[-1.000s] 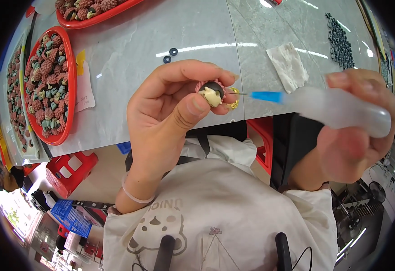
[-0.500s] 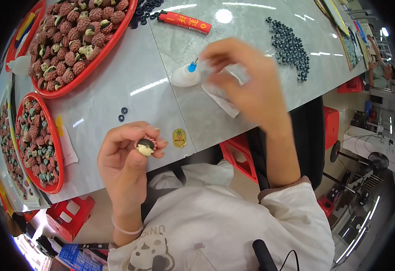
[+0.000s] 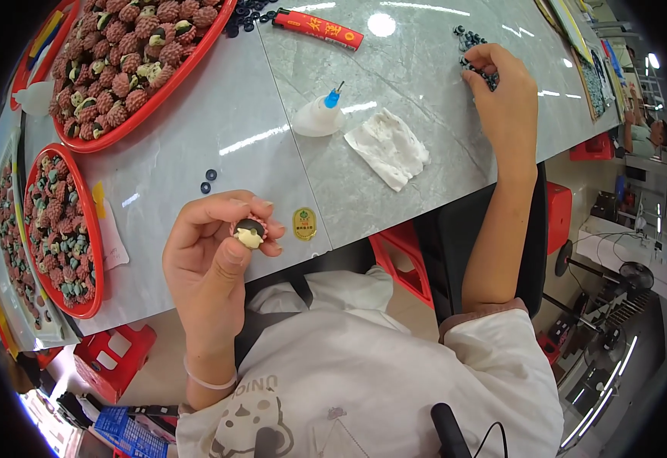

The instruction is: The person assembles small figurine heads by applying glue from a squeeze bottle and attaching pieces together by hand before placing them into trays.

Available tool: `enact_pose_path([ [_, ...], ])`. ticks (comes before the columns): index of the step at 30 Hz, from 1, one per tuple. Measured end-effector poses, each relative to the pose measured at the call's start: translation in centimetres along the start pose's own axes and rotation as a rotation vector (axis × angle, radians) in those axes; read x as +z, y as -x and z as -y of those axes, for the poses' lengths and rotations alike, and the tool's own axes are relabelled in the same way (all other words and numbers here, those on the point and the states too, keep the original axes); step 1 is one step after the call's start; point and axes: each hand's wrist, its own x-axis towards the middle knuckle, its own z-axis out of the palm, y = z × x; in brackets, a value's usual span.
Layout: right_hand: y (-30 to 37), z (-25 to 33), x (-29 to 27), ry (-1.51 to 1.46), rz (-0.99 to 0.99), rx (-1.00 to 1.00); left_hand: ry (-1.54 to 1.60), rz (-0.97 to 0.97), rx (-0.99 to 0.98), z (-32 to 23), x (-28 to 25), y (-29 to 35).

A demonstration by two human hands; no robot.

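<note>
In my left hand (image 3: 215, 256), pinched between thumb and fingers, is a small figurine (image 3: 250, 233) with a knobbly pink back, a black band and a cream front. My right hand (image 3: 505, 95) reaches to the pile of small dark shiny beads (image 3: 467, 37) at the far right of the table. Its thumb and forefinger are drawn together among the beads; whether a bead is between the tips cannot be made out. Part of the pile is hidden under this hand. Between the hands stands a white squeeze bottle (image 3: 316, 118) with a blue needle tip, beside a crumpled white tissue (image 3: 388, 149).
Red trays (image 3: 167, 85) of similar pink figurines stand at the left, one smaller tray (image 3: 95, 259) nearer. Two dark rings (image 3: 208, 181) and a gold oval sticker (image 3: 304, 224) lie near my left hand. A red tube-shaped lighter (image 3: 319, 29) lies farther back.
My right hand has moved right from above the bottle and tissue to the bead pile. The bottle, tilted over before, now stands more upright. My left hand keeps the figurine almost in place.
</note>
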Motion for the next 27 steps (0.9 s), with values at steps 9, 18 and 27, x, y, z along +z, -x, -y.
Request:
enact_pose_path([
  [9, 2.1, 3.8, -2.1, -1.306, 0.184, 0.239, 0.04, 0.007, -0.018, -0.2, -0.1, 0.2],
  [18, 4.7, 8.1, -2.0, -1.707, 0.484, 0.223, 0.15, 0.092, -0.06, -0.2, 0.6, 0.2],
  [27, 5.2, 10.4, -2.3, -1.826, 0.655, 0.322, 0.091, 0.135, -0.07, -0.1, 1.1, 0.3],
])
